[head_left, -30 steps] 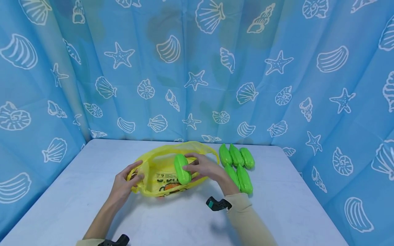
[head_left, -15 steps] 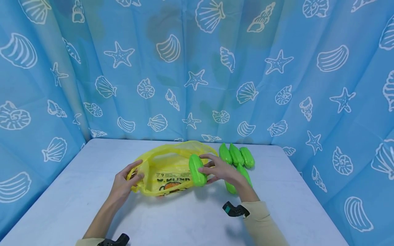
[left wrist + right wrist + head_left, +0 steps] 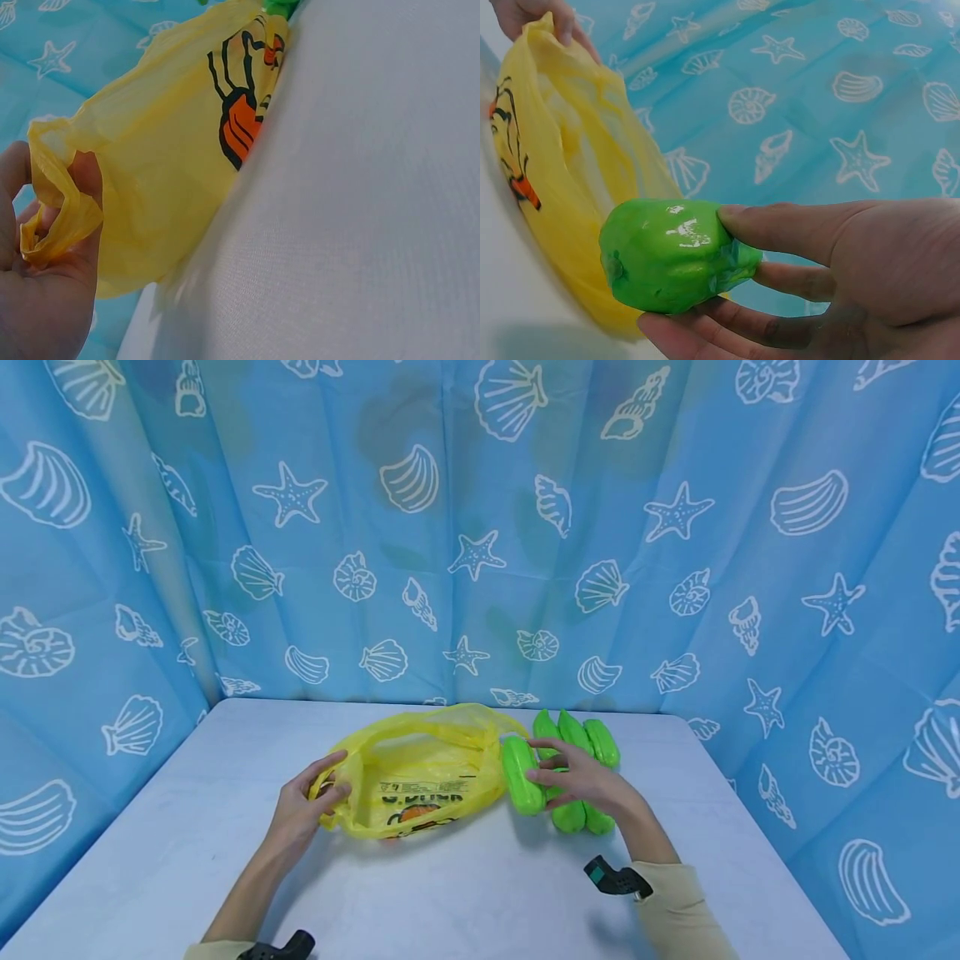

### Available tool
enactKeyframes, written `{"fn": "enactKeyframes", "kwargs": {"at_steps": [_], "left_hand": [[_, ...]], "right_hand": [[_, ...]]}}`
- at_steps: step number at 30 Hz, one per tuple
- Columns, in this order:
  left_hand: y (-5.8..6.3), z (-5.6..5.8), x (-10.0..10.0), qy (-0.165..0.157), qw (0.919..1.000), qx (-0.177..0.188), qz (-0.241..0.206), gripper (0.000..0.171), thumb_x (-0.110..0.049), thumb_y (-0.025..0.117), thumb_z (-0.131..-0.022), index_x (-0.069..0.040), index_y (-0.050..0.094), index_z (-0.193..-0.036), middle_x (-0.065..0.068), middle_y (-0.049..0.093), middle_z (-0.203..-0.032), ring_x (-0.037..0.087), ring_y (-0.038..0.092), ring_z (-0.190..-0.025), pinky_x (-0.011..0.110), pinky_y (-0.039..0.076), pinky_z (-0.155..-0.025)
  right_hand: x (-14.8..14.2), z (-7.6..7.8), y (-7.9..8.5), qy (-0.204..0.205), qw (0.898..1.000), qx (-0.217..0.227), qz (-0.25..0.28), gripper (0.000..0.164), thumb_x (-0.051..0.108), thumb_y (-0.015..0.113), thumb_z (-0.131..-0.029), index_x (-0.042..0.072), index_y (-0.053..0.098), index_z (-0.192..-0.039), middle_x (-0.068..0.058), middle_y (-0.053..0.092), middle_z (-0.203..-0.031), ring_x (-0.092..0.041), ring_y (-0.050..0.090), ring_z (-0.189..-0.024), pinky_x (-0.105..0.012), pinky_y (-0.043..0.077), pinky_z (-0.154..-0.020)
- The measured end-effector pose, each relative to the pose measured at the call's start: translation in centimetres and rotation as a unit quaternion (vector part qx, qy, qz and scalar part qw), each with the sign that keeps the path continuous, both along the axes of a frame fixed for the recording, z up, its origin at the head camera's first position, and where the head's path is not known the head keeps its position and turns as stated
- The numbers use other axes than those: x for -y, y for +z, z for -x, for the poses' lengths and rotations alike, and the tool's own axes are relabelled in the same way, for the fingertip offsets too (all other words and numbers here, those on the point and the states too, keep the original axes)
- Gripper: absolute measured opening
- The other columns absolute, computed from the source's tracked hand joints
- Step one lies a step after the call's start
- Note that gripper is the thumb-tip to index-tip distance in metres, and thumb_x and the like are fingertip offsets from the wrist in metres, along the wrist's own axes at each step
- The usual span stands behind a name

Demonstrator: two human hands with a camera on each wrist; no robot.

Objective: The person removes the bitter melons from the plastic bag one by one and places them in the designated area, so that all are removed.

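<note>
My left hand [image 3: 303, 802] grips the left edge of a yellow plastic bag [image 3: 420, 764] with printed lettering and an orange figure. The bag's mouth is spread open toward me, and the left wrist view shows its film [image 3: 150, 180] bunched at the fingers. My right hand [image 3: 581, 772] pinches a glossy green, ribbed, gourd-like model vegetable [image 3: 522, 774] between thumb and fingers, just right of the bag mouth. In the right wrist view this vegetable [image 3: 667, 251] shows a round stem end. Several similar green vegetables [image 3: 602, 743] lie behind and partly under the right hand's outline.
A white-covered table [image 3: 435, 902] bears the bag and vegetables. Behind it and along both sides hangs a blue curtain [image 3: 480, 610] with white shells and starfish. Each wrist wears a black camera strap [image 3: 617, 877].
My right hand has moved right with the green vegetable, from over the bag's opening to beside its right edge near the other vegetables. My left hand keeps its hold on the bag.
</note>
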State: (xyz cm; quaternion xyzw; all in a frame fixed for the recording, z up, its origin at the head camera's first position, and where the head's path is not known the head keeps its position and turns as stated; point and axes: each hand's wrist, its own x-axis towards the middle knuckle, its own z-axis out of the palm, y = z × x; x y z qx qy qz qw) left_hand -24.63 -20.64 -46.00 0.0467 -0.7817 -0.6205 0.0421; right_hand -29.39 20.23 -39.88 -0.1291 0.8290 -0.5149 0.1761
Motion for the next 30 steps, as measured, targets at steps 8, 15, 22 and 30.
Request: {"fn": "enactKeyframes", "kwargs": {"at_steps": [8,15,22,30], "left_hand": [[-0.3,0.1,0.1,0.0,1.0,-0.001,0.002,0.057,-0.028,0.065,-0.093,-0.027,0.045,-0.146,0.005,0.044,-0.129,0.016,0.047,-0.104,0.019,0.048,-0.073],[-0.4,0.2,0.0,0.003,1.0,-0.002,0.001,0.057,-0.027,0.065,-0.093,-0.027,0.045,-0.146,0.005,0.044,-0.128,0.016,0.047,-0.104,0.019,0.048,-0.073],[-0.4,0.2,0.1,0.001,1.0,-0.004,0.001,0.057,-0.028,0.066,-0.093,-0.027,0.045,-0.146,0.005,0.044,-0.126,0.015,0.047,-0.102,0.02,0.048,-0.073],[-0.2,0.2,0.1,0.003,1.0,0.005,0.005,0.057,-0.028,0.065,-0.093,-0.028,0.044,-0.147,0.005,0.044,-0.13,0.017,0.047,-0.106,0.018,0.048,-0.074]], "right_hand": [[-2.6,-0.1,0.1,-0.016,1.0,0.002,-0.014,0.07,0.033,0.067,-0.092,0.017,0.034,-0.151,-0.028,0.042,-0.142,-0.031,0.061,-0.113,-0.044,0.059,-0.078],[-4.6,0.1,-0.3,-0.032,0.999,0.006,-0.024,0.074,0.036,0.068,-0.091,0.017,0.031,-0.152,-0.027,0.041,-0.142,-0.032,0.06,-0.114,-0.043,0.059,-0.078],[-6.7,-0.1,-0.2,-0.033,0.999,0.003,-0.021,0.076,0.036,0.067,-0.092,0.013,0.029,-0.153,-0.029,0.041,-0.143,-0.034,0.058,-0.118,-0.044,0.059,-0.081],[-8.9,0.0,-0.4,-0.027,0.999,0.009,-0.019,0.077,0.036,0.065,-0.093,0.011,0.025,-0.154,-0.031,0.036,-0.146,-0.035,0.055,-0.122,-0.045,0.058,-0.084]]}}
